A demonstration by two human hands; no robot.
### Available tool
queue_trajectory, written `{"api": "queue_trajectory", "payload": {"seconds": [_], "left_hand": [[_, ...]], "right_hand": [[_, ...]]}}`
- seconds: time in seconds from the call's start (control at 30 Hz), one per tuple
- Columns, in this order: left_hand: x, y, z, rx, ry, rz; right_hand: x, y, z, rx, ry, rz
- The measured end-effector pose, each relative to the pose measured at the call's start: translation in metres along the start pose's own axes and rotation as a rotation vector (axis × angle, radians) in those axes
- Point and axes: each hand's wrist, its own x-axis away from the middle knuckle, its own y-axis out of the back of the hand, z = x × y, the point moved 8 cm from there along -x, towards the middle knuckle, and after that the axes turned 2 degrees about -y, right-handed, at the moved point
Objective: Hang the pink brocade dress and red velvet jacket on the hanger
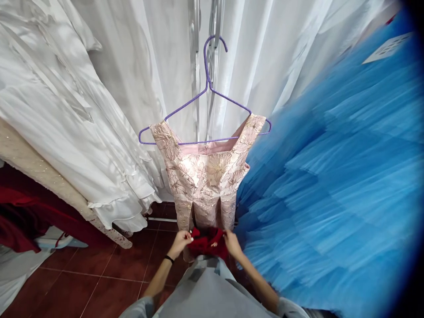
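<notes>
My left hand (181,244) pinches the left edge of a dark red cloth piece (208,244) with a small light-coloured ornament on it. The cloth's right edge is gripped by my right hand (232,244), and it spans between them in front of my body. Just beyond it hangs a pink dress (212,172) with a gold floral pattern and wide shoulder straps. A purple hanger (208,84) carries the dress, its hook over a metal bar. What kind of item the red cloth is, I cannot make out.
White garments (82,132) hang on the left, above a dark red garment (20,207). A layered blue tulle gown (331,185) fills the right side. White curtains (255,53) hang behind, and reddish-brown tiles (109,274) cover the floor.
</notes>
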Motion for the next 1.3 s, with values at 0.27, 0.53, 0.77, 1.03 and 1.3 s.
{"api": "queue_trajectory", "payload": {"seconds": [0.27,0.53,0.77,1.03,1.3], "left_hand": [[0.021,0.133,-0.153,0.132,-0.38,-0.32],[0.062,0.142,-0.247,0.01,-0.576,-0.436],[0.083,0.157,-0.262,-0.85,-0.662,-0.831],[0.09,0.174,-0.248,-0.653,-0.529,-0.647],[0.2,0.286,-0.275,-0.709,-0.601,-1.279]], "right_hand": [[-0.023,0.174,0.06,-0.27,0.065,-0.264],[-0.029,0.237,0.121,-0.407,0.166,-0.39],[-0.054,0.238,0.116,-0.031,0.183,-0.283],[-0.058,-0.056,0.183,0.316,0.466,0.412],[-0.118,-0.089,0.362,0.505,0.686,0.457]]}}
